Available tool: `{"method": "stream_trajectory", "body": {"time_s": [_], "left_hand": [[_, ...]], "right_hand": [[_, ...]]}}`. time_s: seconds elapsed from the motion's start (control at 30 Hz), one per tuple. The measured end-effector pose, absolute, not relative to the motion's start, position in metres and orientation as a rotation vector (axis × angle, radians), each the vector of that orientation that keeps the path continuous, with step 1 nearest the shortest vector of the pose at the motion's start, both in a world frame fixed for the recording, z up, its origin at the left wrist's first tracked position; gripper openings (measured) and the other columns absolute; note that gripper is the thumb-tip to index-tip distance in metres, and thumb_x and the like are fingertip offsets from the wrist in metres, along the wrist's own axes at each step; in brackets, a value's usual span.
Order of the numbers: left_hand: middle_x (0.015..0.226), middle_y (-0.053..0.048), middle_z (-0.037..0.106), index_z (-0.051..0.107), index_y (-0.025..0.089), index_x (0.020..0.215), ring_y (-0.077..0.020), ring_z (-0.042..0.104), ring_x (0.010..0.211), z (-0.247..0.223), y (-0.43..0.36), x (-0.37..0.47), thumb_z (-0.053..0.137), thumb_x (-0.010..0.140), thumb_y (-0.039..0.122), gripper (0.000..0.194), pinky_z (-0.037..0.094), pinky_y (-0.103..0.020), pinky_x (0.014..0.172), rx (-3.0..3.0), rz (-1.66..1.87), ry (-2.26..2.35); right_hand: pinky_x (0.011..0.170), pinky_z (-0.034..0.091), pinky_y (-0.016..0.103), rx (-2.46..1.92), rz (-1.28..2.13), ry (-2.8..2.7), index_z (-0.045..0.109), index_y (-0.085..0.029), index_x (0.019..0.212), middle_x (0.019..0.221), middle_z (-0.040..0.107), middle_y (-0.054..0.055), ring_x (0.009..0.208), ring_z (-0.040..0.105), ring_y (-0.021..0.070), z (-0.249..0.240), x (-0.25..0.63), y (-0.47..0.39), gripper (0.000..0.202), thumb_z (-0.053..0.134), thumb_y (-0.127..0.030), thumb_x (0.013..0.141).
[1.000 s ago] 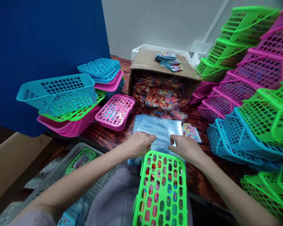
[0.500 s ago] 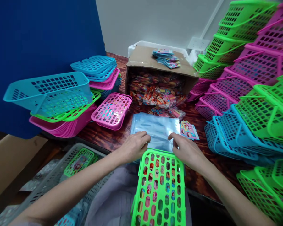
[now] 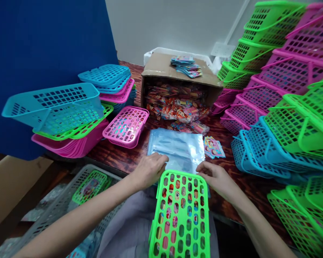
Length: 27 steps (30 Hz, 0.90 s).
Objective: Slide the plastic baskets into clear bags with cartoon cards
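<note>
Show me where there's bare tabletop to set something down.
Bare tabletop lies between the right hand, the cards and the blue baskets. Another patch lies between the pink basket, the plastic bags and the left hand. It's crowded around the box, the left stacks and the right stacks.

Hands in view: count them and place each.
2: the left hand at the plastic sheets' left side, the right hand at their near right corner. No others show.
</note>
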State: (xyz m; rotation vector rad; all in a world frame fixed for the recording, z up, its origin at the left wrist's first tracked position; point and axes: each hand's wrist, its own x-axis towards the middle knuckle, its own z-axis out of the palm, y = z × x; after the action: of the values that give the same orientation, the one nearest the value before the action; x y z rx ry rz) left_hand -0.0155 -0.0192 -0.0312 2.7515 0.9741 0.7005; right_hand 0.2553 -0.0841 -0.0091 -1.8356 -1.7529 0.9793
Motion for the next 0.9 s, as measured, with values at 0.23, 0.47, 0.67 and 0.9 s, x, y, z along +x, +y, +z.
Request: {"method": "stream_trajectory", "body": {"time_s": [0.23, 0.47, 0.67, 0.9], "left_hand": [[0.083, -0.004, 0.069, 0.059, 0.019, 0.096, -0.0188, 0.065, 0.078, -0.03, -0.022, -0.016, 0.044, 0.098, 0.016, 0.015, 0.044, -0.028, 0.068, 2.724, 0.737, 0.999], [0.079, -0.004, 0.067, 0.056, 0.018, 0.086, -0.0186, 0.064, 0.076, -0.035, -0.03, -0.015, 0.042, 0.097, 0.013, 0.019, 0.044, -0.028, 0.068, 2.693, 0.72, 1.104], [0.076, -0.003, 0.067, 0.055, 0.019, 0.082, -0.0186, 0.063, 0.071, -0.037, -0.035, -0.02, 0.052, 0.096, 0.025, 0.016, 0.039, -0.029, 0.062, 2.729, 0.621, 1.115], [0.083, -0.005, 0.07, 0.055, 0.019, 0.087, -0.0214, 0.064, 0.077, -0.043, -0.03, -0.019, 0.063, 0.09, 0.036, 0.019, 0.038, -0.03, 0.062, 2.754, 0.453, 1.167]], "right_hand": [[0.071, 0.048, 0.032, -1.702, 1.029, -1.615, 0.07, -0.02, 0.074, 0.079, 0.069, 0.004, 0.078, 0.065, 0.0219, -0.014, 0.253, -0.098, 0.018, 0.058, -0.034, 0.077], [0.074, 0.045, 0.03, -1.664, 0.912, -1.41, 0.066, -0.02, 0.077, 0.08, 0.065, 0.002, 0.08, 0.061, 0.0208, -0.02, 0.243, -0.112, 0.023, 0.058, -0.04, 0.086], [0.072, 0.045, 0.028, -1.635, 0.917, -1.343, 0.068, -0.02, 0.078, 0.079, 0.065, 0.002, 0.078, 0.06, 0.0195, -0.021, 0.238, -0.118, 0.02, 0.06, -0.038, 0.085], [0.075, 0.047, 0.03, -1.605, 0.91, -1.313, 0.071, -0.021, 0.077, 0.081, 0.066, 0.002, 0.08, 0.061, 0.0206, -0.022, 0.24, -0.114, 0.02, 0.064, -0.039, 0.083]]}}
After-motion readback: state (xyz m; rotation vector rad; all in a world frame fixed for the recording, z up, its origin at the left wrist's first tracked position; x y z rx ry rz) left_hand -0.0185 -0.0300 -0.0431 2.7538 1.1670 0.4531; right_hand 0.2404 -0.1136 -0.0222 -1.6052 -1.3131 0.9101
